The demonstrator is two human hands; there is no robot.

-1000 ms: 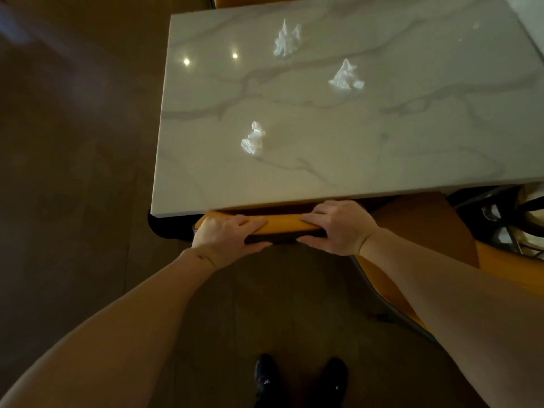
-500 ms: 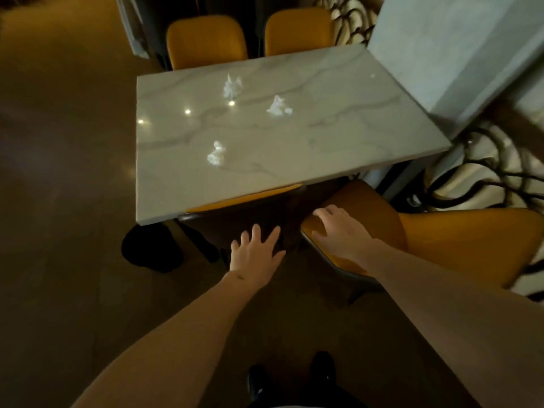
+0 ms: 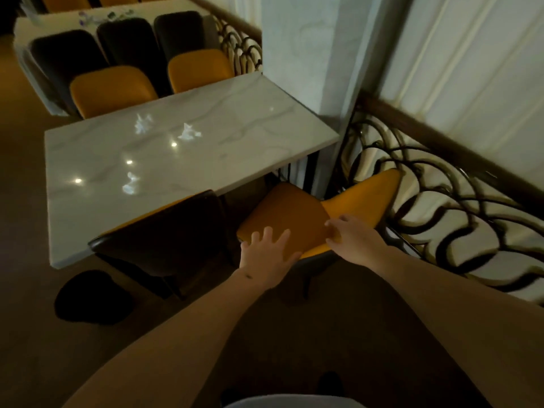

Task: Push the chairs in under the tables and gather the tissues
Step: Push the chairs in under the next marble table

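Both hands have left the first chair's backrest, which they were gripping a second ago, and have crossed to the second chair. My left hand (image 3: 269,254) lies flat with fingers spread on the near edge of the orange seat (image 3: 287,216), holding nothing. My right hand (image 3: 354,238) rests at the seat's right rear, where it meets the orange backrest (image 3: 368,197), with fingers curled loosely; whether they pinch the upholstery or only touch it I cannot tell.

That shift tells me the first chair (image 3: 164,231) is done: its dark back stands right at the near edge of the marble table (image 3: 250,136), with the seat hidden under the top. The second chair is the one left on this side. It sits turned at an angle, its backrest swung toward the scrolled iron railing (image 3: 441,219) and only the front of the seat tucked under the table's corner. I judge it needs turning square before it can be pushed in, and the backrest is near enough to the railing that a careless swing could knock it.

Three crumpled tissues lie untouched on the tabletop: one near the front (image 3: 130,184), two further back, one left (image 3: 142,123) and one right (image 3: 188,133), well apart from each other. Gathering them has not begun. Two orange chairs on the far side (image 3: 113,88) look already close in.
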